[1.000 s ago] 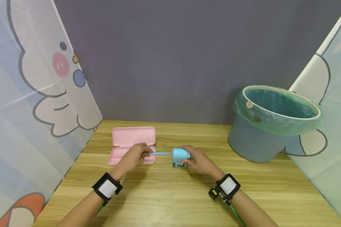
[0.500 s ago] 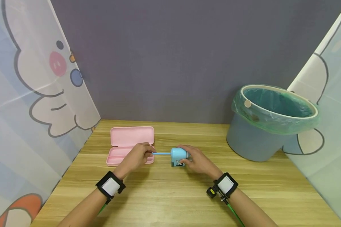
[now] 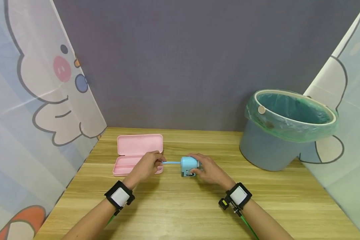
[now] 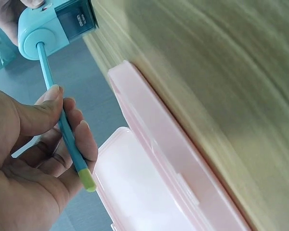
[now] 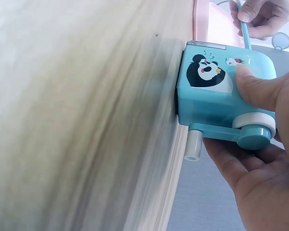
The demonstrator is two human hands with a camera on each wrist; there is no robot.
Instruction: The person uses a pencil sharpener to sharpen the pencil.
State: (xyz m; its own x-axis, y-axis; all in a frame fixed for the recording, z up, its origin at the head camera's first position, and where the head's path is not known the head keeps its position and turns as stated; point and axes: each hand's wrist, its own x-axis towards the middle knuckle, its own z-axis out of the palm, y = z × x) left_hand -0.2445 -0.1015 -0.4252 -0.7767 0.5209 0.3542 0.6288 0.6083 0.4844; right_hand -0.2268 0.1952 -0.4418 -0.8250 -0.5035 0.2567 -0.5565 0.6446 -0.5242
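Sharpener (image 5: pixel 214 94) in both wrist views

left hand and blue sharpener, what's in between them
A blue pencil: it runs from the pinching fingers of the left hand into the blue sharpener. The left wrist view shows it best.

blue pencil (image 4: pixel 73 147) (yellow-green end), panda-printed turquoise sharpener (image 5: pixel 207 103), pink case (image 3: pixel 140 144).
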